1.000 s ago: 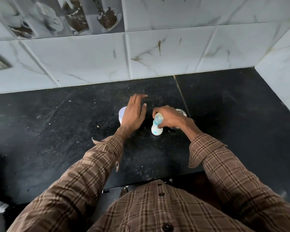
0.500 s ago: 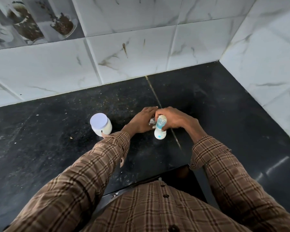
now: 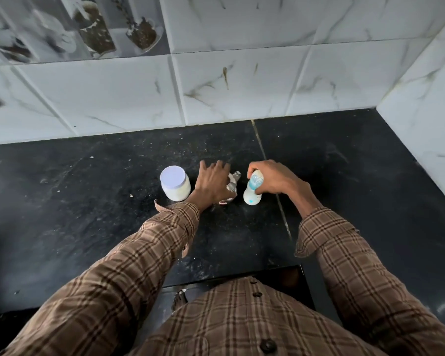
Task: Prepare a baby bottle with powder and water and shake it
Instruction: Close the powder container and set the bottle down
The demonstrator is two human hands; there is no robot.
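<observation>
I watched from the head camera. The baby bottle (image 3: 252, 189) stood upright on the black counter (image 3: 88, 214), and I take it as my landmark. The right hand (image 3: 272, 179) gripped its upper part, fingers curled round the neck. Just left of the bottle, the left hand (image 3: 211, 183) lay over a small steel vessel (image 3: 231, 187), its fingers spread forward; I could not tell whether they gripped the vessel or only rested on it. Farther left of the bottle stood the white powder jar (image 3: 175, 183), lid on, just beside the left wrist. Behind the bottle rose the marble-tiled wall (image 3: 242, 86).
</observation>
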